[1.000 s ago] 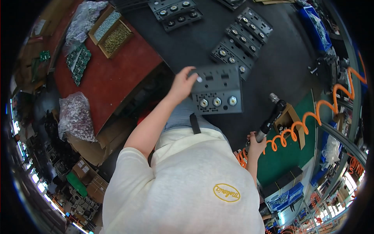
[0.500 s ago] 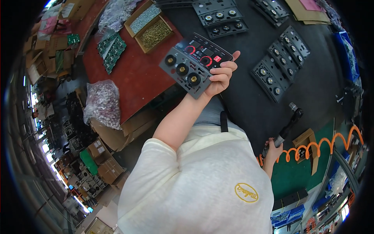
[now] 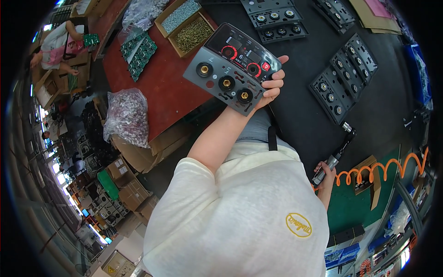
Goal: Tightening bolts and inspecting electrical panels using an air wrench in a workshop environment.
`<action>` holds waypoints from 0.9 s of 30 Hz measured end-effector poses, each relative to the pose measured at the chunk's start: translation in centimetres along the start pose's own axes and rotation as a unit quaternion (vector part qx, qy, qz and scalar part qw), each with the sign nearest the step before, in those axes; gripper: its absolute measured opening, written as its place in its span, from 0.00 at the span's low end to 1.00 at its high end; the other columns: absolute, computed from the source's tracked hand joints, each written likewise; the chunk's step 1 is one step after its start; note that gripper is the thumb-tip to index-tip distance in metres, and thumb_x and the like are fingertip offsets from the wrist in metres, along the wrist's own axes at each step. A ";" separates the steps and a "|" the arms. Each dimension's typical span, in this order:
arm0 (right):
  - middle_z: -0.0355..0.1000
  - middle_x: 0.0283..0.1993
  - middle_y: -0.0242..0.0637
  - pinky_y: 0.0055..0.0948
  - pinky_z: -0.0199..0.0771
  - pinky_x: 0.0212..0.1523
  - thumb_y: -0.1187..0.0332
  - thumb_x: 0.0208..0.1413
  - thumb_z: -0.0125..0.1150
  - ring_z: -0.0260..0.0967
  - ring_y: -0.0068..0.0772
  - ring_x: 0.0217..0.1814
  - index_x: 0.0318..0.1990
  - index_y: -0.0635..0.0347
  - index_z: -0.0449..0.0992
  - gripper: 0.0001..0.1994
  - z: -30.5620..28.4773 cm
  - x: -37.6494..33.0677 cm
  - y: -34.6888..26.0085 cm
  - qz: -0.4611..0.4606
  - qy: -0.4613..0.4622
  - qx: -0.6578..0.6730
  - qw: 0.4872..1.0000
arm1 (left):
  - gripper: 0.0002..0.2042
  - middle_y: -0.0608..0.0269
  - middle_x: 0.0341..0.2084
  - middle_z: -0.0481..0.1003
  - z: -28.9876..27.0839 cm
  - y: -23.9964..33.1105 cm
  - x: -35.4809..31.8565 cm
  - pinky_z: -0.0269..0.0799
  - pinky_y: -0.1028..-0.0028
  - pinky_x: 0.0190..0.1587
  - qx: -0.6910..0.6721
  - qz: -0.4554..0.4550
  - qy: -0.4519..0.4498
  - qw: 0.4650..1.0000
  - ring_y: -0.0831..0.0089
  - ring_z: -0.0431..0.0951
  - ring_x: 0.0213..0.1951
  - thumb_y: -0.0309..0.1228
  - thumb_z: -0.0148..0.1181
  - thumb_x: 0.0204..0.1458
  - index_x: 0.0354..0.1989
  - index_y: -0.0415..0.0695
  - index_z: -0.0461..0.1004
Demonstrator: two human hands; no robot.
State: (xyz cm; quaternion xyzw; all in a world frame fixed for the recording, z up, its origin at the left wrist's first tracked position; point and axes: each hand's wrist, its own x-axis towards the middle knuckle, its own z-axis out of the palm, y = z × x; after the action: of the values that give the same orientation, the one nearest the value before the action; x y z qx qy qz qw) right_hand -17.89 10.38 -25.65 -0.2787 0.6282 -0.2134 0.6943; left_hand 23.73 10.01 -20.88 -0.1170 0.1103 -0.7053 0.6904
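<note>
Two trays [image 3: 184, 23] of screws, one held panel [image 3: 233, 67].

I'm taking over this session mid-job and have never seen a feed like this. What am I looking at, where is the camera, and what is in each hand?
This is no machine: a person works with bare hands, and the one round, bent picture comes from a fisheye camera worn on the head, looking down over a white shirt.

The left hand holds up a grey control panel with a black top section, red-ringed knobs and three round brass sockets. The right hand, low at the person's side, grips a pneumatic screwdriver fed by an orange coiled hose.

On the dark table lie more grey panels in rows. To the left, a red table carries green circuit boards, trays of screws and a bag of small parts.
</note>
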 end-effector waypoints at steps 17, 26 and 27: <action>0.70 0.26 0.38 0.28 0.73 0.25 0.68 0.51 0.61 0.69 0.30 0.25 0.37 0.61 0.67 0.10 -0.1 1.1 0.1 0.040 -0.030 0.027 0.998 | 0.35 0.54 0.30 0.63 0.2 1.0 -0.2 0.67 0.73 0.23 0.002 0.039 -0.001 0.999 0.72 0.68 0.24 0.47 0.49 0.55 0.63 0.34 0.51; 0.70 0.26 0.38 0.29 0.72 0.25 0.70 0.51 0.60 0.68 0.30 0.24 0.37 0.61 0.67 0.10 0.3 1.0 0.0 0.053 -0.009 0.027 0.998 | 0.33 0.53 0.30 0.65 1.1 1.9 0.2 0.66 0.73 0.23 -0.009 0.046 0.023 0.999 0.72 0.67 0.24 0.48 0.46 0.55 0.61 0.34 0.56; 0.70 0.26 0.38 0.29 0.72 0.25 0.70 0.50 0.60 0.68 0.30 0.24 0.37 0.61 0.67 0.10 0.4 1.0 -0.1 0.054 -0.007 0.025 0.998 | 0.32 0.53 0.29 0.65 1.1 2.1 0.3 0.66 0.74 0.23 -0.009 0.045 0.015 0.999 0.72 0.67 0.24 0.48 0.47 0.55 0.61 0.34 0.56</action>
State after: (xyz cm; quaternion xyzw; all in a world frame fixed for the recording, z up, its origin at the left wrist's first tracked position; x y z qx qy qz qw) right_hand -17.34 9.70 -26.36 -0.2283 0.6317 -0.1890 0.7163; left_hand 26.07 9.65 -20.46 -0.1080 0.1323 -0.6742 0.7186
